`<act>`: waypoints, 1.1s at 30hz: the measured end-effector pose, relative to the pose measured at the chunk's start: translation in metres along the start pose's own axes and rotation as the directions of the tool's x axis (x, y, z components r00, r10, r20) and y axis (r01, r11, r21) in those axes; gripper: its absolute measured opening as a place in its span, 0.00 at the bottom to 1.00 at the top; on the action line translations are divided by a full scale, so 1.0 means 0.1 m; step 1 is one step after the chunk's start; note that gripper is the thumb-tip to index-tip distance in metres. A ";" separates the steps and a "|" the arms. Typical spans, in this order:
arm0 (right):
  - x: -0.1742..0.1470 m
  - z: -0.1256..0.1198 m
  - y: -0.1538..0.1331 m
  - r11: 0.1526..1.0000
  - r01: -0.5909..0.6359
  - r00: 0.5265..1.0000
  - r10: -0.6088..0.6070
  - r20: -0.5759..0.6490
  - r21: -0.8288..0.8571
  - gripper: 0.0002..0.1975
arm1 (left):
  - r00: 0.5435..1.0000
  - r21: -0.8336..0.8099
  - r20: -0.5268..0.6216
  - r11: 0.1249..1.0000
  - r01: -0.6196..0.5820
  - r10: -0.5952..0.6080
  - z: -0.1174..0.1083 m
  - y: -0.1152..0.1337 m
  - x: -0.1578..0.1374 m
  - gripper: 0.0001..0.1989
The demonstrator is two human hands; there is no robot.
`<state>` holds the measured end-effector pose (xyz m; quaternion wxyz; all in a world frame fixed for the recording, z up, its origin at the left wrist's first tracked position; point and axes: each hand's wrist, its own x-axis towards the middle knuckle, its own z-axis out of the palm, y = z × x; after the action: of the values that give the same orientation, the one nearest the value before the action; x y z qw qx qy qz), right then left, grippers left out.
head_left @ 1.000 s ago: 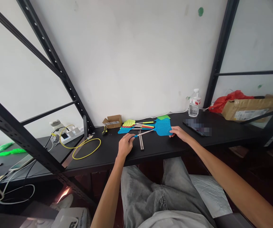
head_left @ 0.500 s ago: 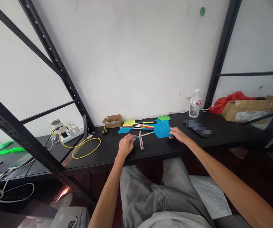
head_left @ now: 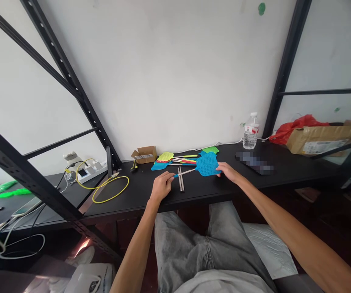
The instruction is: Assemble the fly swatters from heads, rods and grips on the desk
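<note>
A blue fly swatter (head_left: 207, 164) is held level above the black shelf between both hands. My left hand (head_left: 162, 185) is closed round its blue handle end. The far edge of its mesh head is pinched by my right hand (head_left: 227, 171), with the fingers behind it partly hidden. Under the swatter's metal shaft lie some thin silver rods (head_left: 181, 180). Just behind is a pile of several fly swatters, with a yellow head (head_left: 165, 156), a blue head (head_left: 160, 165) and a green head (head_left: 211, 150) showing.
Left of the pile are an open cardboard box (head_left: 144, 155), a yellow-black tool (head_left: 134, 166) and a looped yellow cable (head_left: 128, 188). A water bottle (head_left: 250, 132) and a blurred dark flat object (head_left: 256, 165) stand on the right. Black rack posts (head_left: 85, 108) rise at both sides.
The swatter's head has shifted very slightly left and its edge has tilted a little in my right hand. Both hands keep their grip; the view has moved slightly.
</note>
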<state>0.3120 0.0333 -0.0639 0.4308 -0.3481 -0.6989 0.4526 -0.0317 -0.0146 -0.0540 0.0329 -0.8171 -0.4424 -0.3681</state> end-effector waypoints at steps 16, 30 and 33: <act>0.01 0.05 0.01 0.998 0.054 0.998 -0.054 0.016 -0.016 0.10 | 1.000 -0.023 0.012 1.000 -0.007 0.008 0.01 -0.01 0.00 0.15; -0.02 0.05 0.00 0.989 0.039 0.999 -0.037 -0.021 0.144 0.11 | 0.996 0.136 0.067 0.990 0.042 -0.051 -0.03 0.15 0.04 0.19; -0.03 0.02 0.02 0.973 0.032 0.997 -0.014 -0.081 0.229 0.12 | 0.996 0.230 0.086 0.973 -0.006 -0.014 -0.01 0.20 0.10 0.18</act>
<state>0.3109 0.0307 -0.0668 0.5006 -0.3054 -0.6281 0.5115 -0.0140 -0.0206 -0.0412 0.1072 -0.8221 -0.4849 -0.2786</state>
